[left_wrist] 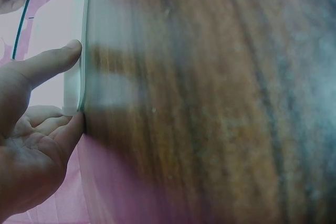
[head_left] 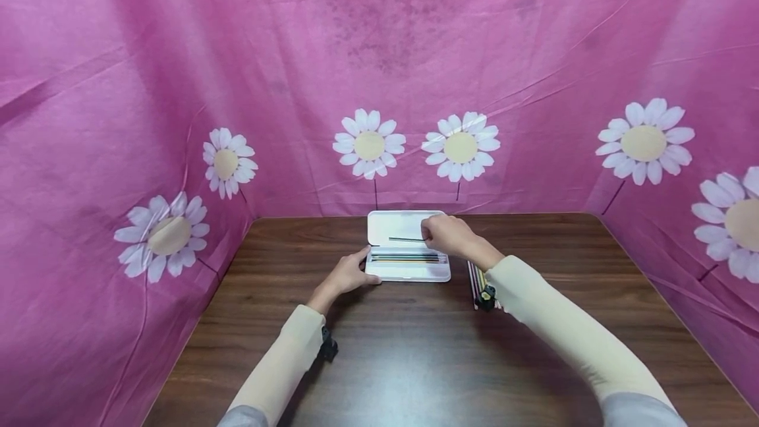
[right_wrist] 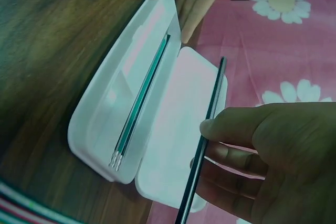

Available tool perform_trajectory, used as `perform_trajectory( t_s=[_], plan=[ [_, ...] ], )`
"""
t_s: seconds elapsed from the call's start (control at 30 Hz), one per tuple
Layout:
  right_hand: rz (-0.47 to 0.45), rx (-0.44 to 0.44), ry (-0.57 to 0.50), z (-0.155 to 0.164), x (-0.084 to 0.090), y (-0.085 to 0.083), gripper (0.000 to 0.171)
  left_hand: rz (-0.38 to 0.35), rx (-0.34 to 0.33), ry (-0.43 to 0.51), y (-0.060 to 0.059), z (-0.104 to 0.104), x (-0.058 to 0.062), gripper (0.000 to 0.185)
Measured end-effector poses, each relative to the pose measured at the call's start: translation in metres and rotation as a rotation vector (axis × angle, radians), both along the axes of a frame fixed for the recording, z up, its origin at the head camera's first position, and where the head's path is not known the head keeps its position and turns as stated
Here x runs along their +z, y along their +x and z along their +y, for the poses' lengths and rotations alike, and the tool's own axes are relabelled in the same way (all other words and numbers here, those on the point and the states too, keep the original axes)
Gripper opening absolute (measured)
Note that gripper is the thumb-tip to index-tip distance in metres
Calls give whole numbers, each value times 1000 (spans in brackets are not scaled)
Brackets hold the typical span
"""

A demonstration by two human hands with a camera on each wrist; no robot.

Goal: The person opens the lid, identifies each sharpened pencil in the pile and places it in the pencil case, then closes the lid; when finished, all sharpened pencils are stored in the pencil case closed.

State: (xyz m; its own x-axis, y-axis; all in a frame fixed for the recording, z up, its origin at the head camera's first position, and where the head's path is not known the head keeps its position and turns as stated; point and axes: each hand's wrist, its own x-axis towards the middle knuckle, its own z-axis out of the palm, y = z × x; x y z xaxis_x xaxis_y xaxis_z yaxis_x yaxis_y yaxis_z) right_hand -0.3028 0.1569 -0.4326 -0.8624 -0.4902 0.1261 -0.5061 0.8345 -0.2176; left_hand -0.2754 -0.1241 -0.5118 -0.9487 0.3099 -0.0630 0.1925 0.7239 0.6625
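At the far middle of the wooden table (head_left: 415, 348), toward twelve o'clock from the person, lies a white pencil case (head_left: 408, 272) with its lid (head_left: 396, 226) thrown open and lying back toward the pink flowered cloth (head_left: 379, 71). The left hand (head_left: 350, 275) rests at the case's nine o'clock end, thumb and fingers laid nearly straight against the rim to steady it; the left wrist view shows the thumb tip (left_wrist: 71, 51) touching the white edge. The right hand (head_left: 447, 234) hangs over the open lid, its thumb (right_wrist: 220, 125) and curled fingers pinching a dark green pencil (right_wrist: 206, 140) near one end, the shaft lying across the lid and clear of the tray. A few pencils (right_wrist: 140, 103) already lie side by side in the tray, tips toward the right wrist camera. More loose pencils (head_left: 476, 282) wait on the table just off the case's three o'clock end, partly hidden by the right forearm

The step in hand appears to be loading the case one pencil at a time. The next move calls for lowering the held pencil toward six o'clock, parallel to those in the tray, and releasing it beside them while the left hand braces the case
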Motion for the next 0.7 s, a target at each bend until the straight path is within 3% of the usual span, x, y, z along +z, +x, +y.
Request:
perform_trajectory(
  t_s=[0.37,0.7],
  plan=[
    [-35,-5,28,-27,-21,-11,15,1,-1,-2,0,1,1,94],
    [103,3,37,-43,-49,-13,18,1,-5,5,0,0,0,94]
  ],
)
